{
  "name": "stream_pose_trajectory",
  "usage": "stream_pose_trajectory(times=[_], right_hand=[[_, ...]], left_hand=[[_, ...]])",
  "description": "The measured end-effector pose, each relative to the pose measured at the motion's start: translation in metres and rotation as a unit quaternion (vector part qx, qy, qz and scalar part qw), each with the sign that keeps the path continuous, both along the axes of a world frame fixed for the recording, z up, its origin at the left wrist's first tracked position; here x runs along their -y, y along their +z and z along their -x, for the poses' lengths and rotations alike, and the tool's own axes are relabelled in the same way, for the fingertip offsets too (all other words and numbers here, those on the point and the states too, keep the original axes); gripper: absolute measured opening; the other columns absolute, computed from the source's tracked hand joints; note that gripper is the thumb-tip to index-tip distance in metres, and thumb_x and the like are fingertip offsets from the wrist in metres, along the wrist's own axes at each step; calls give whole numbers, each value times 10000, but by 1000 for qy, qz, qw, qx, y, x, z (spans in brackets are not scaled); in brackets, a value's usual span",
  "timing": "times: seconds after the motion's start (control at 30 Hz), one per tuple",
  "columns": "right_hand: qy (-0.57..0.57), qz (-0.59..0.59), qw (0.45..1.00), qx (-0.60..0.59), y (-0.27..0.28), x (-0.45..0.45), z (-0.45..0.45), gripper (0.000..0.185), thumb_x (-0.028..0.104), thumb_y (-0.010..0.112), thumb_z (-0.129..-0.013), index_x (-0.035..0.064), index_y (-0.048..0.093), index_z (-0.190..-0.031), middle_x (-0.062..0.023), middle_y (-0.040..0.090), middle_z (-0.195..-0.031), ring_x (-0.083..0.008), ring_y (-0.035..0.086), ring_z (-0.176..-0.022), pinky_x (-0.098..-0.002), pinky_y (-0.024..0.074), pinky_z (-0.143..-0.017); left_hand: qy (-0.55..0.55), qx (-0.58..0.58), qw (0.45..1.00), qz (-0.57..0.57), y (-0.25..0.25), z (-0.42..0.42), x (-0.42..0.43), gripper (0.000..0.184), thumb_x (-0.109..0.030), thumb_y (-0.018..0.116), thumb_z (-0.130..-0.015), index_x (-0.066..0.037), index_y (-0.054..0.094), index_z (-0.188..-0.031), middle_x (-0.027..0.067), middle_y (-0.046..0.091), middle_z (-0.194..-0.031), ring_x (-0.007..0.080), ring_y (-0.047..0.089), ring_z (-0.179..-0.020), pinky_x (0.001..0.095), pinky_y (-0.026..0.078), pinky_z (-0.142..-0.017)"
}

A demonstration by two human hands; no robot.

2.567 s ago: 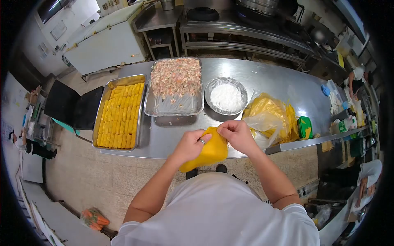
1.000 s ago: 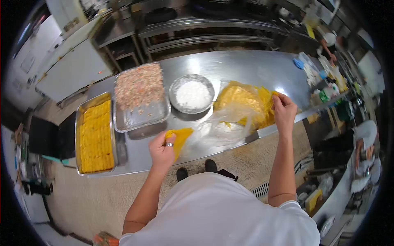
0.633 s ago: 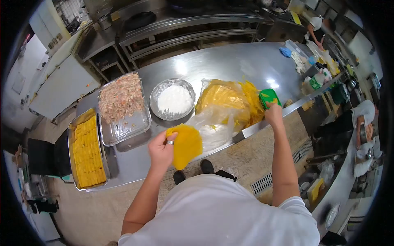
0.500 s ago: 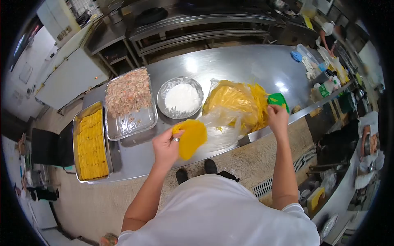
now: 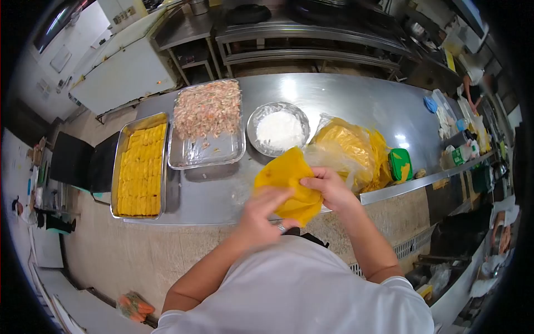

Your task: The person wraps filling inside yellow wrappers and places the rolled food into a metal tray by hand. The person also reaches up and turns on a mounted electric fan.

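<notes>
A thin yellow sheet (image 5: 285, 173) is spread between my hands over the table's front edge. My right hand (image 5: 329, 189) pinches its right side between thumb and fingers. My left hand (image 5: 266, 214), slightly blurred and wearing a ring, lies against its lower left part with the fingers stretched out. Beyond the sheet stands a metal bowl (image 5: 251, 131) of white powder (image 5: 280, 130). To the right of the sheet is a plastic bag (image 5: 347, 146) of yellow sheets, with a green box (image 5: 399, 164) beside it.
A tray (image 5: 207, 157) of chopped pinkish filling stands left of the bowl. Farther left, a metal tray (image 5: 115, 186) holds rows of yellow rolls. Bottles and a blue item (image 5: 430, 104) lie at the table's right end. A co-worker (image 5: 474, 92) is at the far right.
My right hand has come back from the green box to the yellow sheet. The sheet hung from my left hand alone; now it is spread between both hands. The view has turned.
</notes>
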State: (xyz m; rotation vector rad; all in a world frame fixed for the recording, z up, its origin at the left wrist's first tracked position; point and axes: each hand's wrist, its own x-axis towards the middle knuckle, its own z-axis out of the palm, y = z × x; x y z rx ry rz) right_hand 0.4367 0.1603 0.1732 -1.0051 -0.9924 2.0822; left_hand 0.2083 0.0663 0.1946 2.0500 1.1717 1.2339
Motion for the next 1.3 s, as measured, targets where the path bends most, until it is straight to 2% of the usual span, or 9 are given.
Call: stream_pose_trajectory(times=[0.07, 0.17, 0.2, 0.3, 0.5, 0.6, 0.8, 0.9, 1.3], right_hand=[[57, -58, 996, 46, 12, 2, 5, 206, 56, 689, -1012, -33, 754, -1185, -84, 795, -1105, -156, 752, -1000, -324, 596, -903], [107, -99, 987, 71, 37, 12, 22, 179, 44, 693, -1012, -20, 770, -1160, -35, 797, -1052, -110, 734, -979, -293, 581, -879], [117, -106, 985, 71, 42, 15, 28, 172, 41, 694, -1013, -16, 773, -1154, -19, 796, -1035, -94, 727, -970, -283, 576, -869], [164, -130, 973, 100, 41, 16, 35, 226, 37, 724, -996, -25, 767, -1209, -30, 790, -1074, -93, 712, -963, -282, 570, -873], [91, -162, 971, 150, 49, 30, 49, 246, 121, 725, -1019, -45, 763, -1196, -17, 770, -994, -68, 665, -895, -265, 544, -799], [77, -190, 961, 184, 58, 32, 57, 243, 150, 717, -1030, -44, 777, -1163, -13, 759, -951, -69, 651, -841, -258, 523, -742], [71, -66, 994, 57, 54, 33, 63, 171, 115, 720, -1014, -21, 801, -1079, -15, 756, -924, -83, 660, -790, -262, 510, -707], [70, -120, 982, 126, 56, 34, 68, 140, 87, 746, -985, -20, 799, -1060, -30, 768, -924, -91, 681, -807, -261, 530, -732], [80, -78, 989, 96, 59, 37, 65, 129, 71, 750, -984, -30, 785, -1055, -55, 779, -929, -125, 728, -854, -306, 604, -791]], left_hand=[[91, 61, 994, -3, -3, 24, -12, 604, -319, 873, -891, -16, 672, -1374, 182, 725, -1290, 345, 702, -1168, 448, 535, -1046], [134, 165, 966, 146, -28, 53, -40, 667, -344, 861, -921, 19, 619, -1427, 184, 705, -1334, 285, 689, -1197, 421, 537, -1034], [0, 290, 896, 336, -20, 68, -45, 553, -254, 812, -966, 26, 639, -1410, 117, 719, -1317, 177, 650, -1222, 365, 520, -1052], [-91, 211, 837, 497, -10, 95, -53, 438, -190, 821, -951, 20, 709, -1319, 72, 770, -1187, 140, 697, -1102, 341, 558, -986], [-30, 231, 914, 333, -16, 95, -42, 203, -10, 803, -927, 12, 800, -1129, 44, 803, -1059, 124, 724, -957, 314, 587, -858], [-45, 278, 911, 302, -20, 98, -39, 177, 0, 816, -921, 7, 816, -1098, 37, 810, -1013, 86, 708, -900, 285, 578, -801], [-41, 261, 940, 215, -32, 108, -38, 142, 32, 813, -897, 10, 821, -1036, 52, 810, -983, 100, 715, -897, 289, 580, -805], [-13, 278, 943, 183, -42, 111, -40, 135, 57, 800, -892, 14, 817, -1018, 59, 808, -973, 111, 718, -891, 288, 580, -808], [-4, 368, 903, 221, -44, 100, -35, 165, 132, 707, -910, 67, 784, -1040, 143, 811, -1061, 191, 762, -967, 324, 615, -898]])
